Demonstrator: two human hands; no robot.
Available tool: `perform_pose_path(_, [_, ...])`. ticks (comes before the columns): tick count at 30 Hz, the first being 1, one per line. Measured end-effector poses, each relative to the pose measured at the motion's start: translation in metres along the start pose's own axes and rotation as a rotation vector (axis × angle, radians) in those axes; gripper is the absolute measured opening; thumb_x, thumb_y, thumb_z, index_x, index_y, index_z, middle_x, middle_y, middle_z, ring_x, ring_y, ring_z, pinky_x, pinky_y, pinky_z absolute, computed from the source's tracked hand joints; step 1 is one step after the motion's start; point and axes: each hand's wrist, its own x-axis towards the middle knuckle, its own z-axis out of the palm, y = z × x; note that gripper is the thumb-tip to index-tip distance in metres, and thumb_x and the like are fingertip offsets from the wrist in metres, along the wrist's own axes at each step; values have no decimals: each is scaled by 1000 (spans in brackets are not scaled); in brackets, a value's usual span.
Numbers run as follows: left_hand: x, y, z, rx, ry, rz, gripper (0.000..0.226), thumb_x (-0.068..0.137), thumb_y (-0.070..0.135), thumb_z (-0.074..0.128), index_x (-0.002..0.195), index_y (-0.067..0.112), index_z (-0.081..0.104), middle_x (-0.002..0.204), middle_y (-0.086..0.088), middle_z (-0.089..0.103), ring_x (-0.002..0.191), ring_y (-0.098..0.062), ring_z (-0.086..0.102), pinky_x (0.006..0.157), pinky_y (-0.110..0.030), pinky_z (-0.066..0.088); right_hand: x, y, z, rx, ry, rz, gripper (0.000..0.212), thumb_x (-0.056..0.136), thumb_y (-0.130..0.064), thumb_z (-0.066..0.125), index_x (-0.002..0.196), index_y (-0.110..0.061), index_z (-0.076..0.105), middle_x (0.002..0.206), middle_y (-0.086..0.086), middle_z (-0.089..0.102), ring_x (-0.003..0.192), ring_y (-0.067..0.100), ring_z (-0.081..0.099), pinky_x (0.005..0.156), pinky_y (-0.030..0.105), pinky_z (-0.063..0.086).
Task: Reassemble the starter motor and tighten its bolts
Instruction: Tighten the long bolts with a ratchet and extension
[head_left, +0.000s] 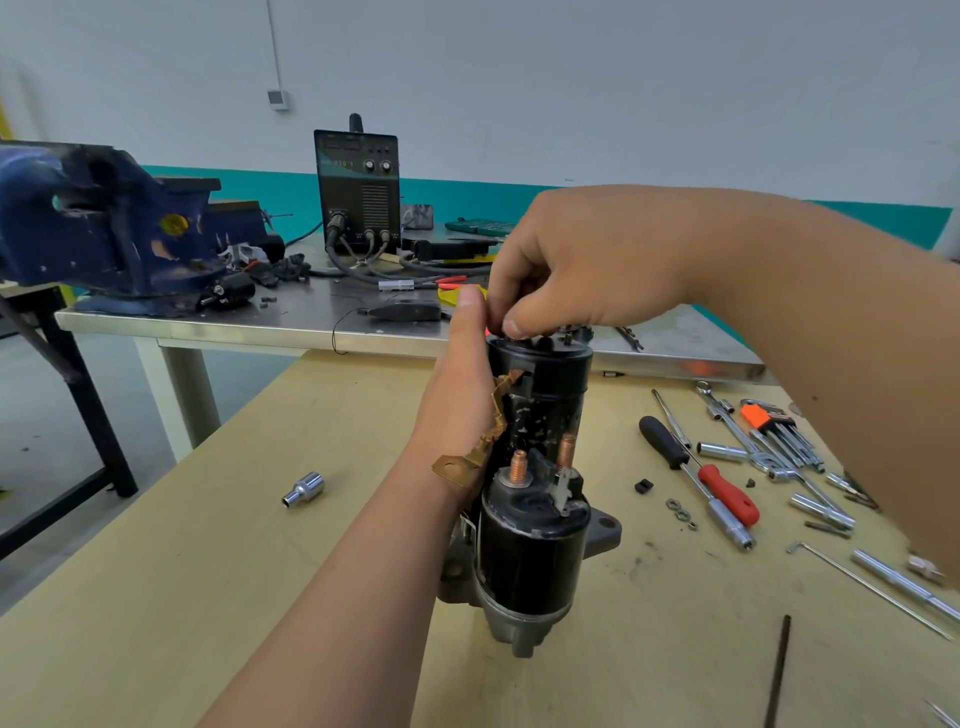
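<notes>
The starter motor (545, 400) stands upright on its nose near the middle of the wooden table (208, 571), its solenoid (530, 545) facing the camera with two copper studs (518, 465) pointing up. The left hand (462, 384) grasps the black motor body from the left, thumb raised along the upper edge, and a braided copper lead (496, 415) with a flat terminal lug (452, 470) lies across the palm side. The right hand (587, 260) reaches in from above with its fingers curled, the thumb and fingertips (514, 327) pinching a small dark piece (506, 336) at the rim of the end cap (550, 351); what that piece is cannot be told. A loose socket (304, 488) lies to the left of the motor. To the right lie a black-handled screwdriver (662, 441), a red-handled driver (727, 493), a few nuts (680, 514) and an orange-holdered hex key set (769, 421). Behind, a steel bench (311, 325) carries a blue vise (104, 228) and a welding machine (358, 187).
</notes>
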Motion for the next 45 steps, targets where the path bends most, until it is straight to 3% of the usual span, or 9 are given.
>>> perform_pose_path(9, [-1,1,1,-35,-21,4,100,65,85,36,136,18,57,135,-22,56,128,-40,51,111,-55,35,-1,-9,-2,-307,0,-30,29,92,-40,55,72,-22,65,61,-6,56,56,9,48,52,25,32])
perform_pose_path(15, [1,-1,1,-16,-12,53,87,64,83,35,121,26,66,115,-7,70,116,-26,61,107,-49,41,0,-12,2,-391,18,-19,45,96,-41,46,58,-16,51,54,-3,44,49,12,37,48,28,26])
perform_pose_path(19, [3,-3,-1,-75,-42,78,67,73,77,35,106,29,68,99,-3,74,101,-21,67,92,-42,49,-5,-9,2,-203,-9,-10,28,89,-47,51,80,-24,64,71,-8,57,62,8,50,55,27,34])
perform_pose_path(22, [1,-4,0,-41,-78,89,63,78,77,31,91,28,68,76,5,73,78,-11,69,73,-34,50,-5,-9,3,-214,2,-11,26,90,-37,53,71,-21,60,63,-6,53,55,10,45,53,27,31])
perform_pose_path(28, [-7,-2,6,30,-69,6,84,61,87,29,90,24,77,100,-9,75,104,-28,67,102,-53,45,-9,-3,8,-363,68,-17,43,95,-39,45,59,-16,51,54,-3,45,49,12,38,48,28,25])
perform_pose_path(33, [-7,0,6,52,-79,7,79,63,85,28,71,23,76,83,-8,73,89,-26,69,87,-43,50,-21,1,4,-250,58,-15,33,90,-33,51,62,-16,54,57,-2,45,52,11,38,50,29,29])
perform_pose_path(37, [-6,-3,10,-33,-119,31,79,75,83,28,80,24,80,90,-6,76,91,-22,72,81,-39,53,-17,2,16,-337,170,-23,50,96,-42,41,52,-18,46,51,-4,44,48,9,42,47,28,28])
perform_pose_path(40, [-5,-4,7,-51,-168,7,81,81,85,23,83,29,81,97,-8,76,90,-22,74,76,-36,56,-38,44,31,52,445,177,56,97,-51,39,54,-16,45,47,-9,33,39,5,34,46,26,28])
perform_pose_path(45, [-3,-5,-1,-116,-162,-50,68,80,84,34,61,36,77,82,-3,77,78,-20,75,70,-36,57,-99,120,152,-215,-257,800,32,93,-49,50,79,-21,57,75,-1,57,70,16,58,68,32,53])
